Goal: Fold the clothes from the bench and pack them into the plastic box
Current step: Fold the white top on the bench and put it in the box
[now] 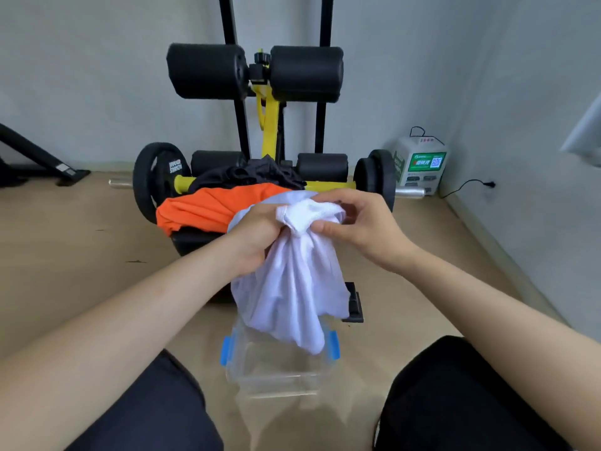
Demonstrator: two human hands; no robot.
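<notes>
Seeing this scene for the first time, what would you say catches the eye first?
The bunched white garment at the centre stands out first, gripped by the left hand and pinched by the right hand, its tail hanging over the clear plastic box on the floor. Behind it, the orange garment glows on the bench, with a dark garment heaped beyond it.

The left hand grips a bunched white garment near its top, and the right hand pinches the same bunch beside it. The cloth hangs over a clear plastic box with blue latches on the floor. An orange garment and a dark garment lie on the bench.
</notes>
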